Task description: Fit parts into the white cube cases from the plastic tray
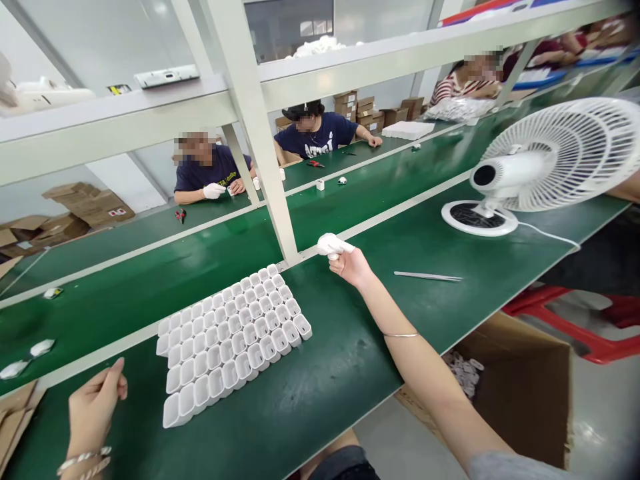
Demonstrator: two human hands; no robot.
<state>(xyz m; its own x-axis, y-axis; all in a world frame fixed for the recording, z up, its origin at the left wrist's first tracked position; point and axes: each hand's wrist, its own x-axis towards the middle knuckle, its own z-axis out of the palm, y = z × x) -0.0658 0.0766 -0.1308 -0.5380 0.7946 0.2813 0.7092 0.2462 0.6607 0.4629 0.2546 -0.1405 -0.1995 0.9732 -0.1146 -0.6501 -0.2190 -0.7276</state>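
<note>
My right hand (350,263) reaches over the green table (340,347), its fingers closed around a white piece (330,245) near the metal post. The piece's exact shape is unclear, and it hides some of the fingertips. At the lower left, my left hand (95,403) is loosely curled with thumb and fingers together; nothing shows in it. Between my hands stand rows of small, open-topped white cups (235,337), packed side by side and closest to my left hand. Silver tweezers (427,275) lie flat to the right of my right hand.
A white fan (510,167) stands at the right. A pale post (267,133) and shelf (380,73) rise in front. Beyond them runs a green belt (200,257) with small white parts; several people sit across. An open cardboard box (525,380) is below the table's right edge.
</note>
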